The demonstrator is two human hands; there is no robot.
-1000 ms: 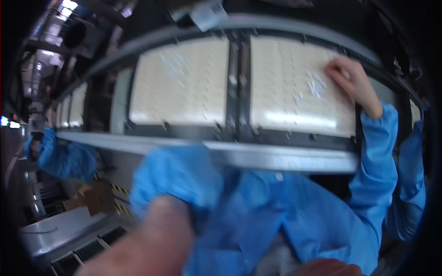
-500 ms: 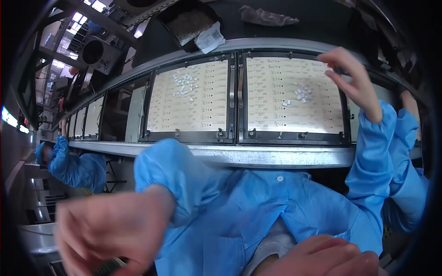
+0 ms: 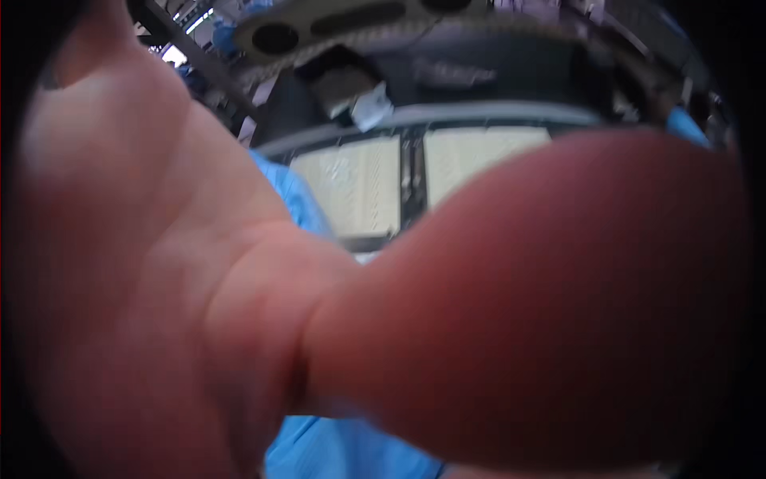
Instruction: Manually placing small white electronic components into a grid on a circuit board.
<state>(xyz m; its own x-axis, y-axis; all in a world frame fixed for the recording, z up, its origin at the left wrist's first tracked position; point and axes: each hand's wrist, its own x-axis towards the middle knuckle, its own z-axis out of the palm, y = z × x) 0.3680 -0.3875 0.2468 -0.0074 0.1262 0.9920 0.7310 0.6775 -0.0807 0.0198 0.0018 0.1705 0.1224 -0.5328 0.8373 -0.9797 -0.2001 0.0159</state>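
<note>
My left hand (image 3: 207, 263) fills most of the view, very close and blurred. Its bare palm takes up the left side. The thumb (image 3: 574, 303) stretches wide across to the right, apart from the palm. Most of the other fingers run out of the picture at the upper left; no object shows in the hand. Behind the wrist is a blue sleeve (image 3: 295, 195). Past it lie two framed pale printed sheets, the left sheet (image 3: 371, 188) with small white pieces (image 3: 339, 169) on it, the right sheet (image 3: 471, 152) partly covered by the thumb. My right hand does not show.
Beyond the frames, a dark tray (image 3: 339, 84) with a white paper (image 3: 372, 108) over its edge sits on a dark surface. A crumpled clear bag (image 3: 455, 74) lies right of it. At the far right is a blue sleeve (image 3: 686, 125); whose, I cannot tell.
My left hand has come up from the lower left until it covers most of the view. The view has tilted upward. My right hand, earlier over the right sheet, is no longer seen.
</note>
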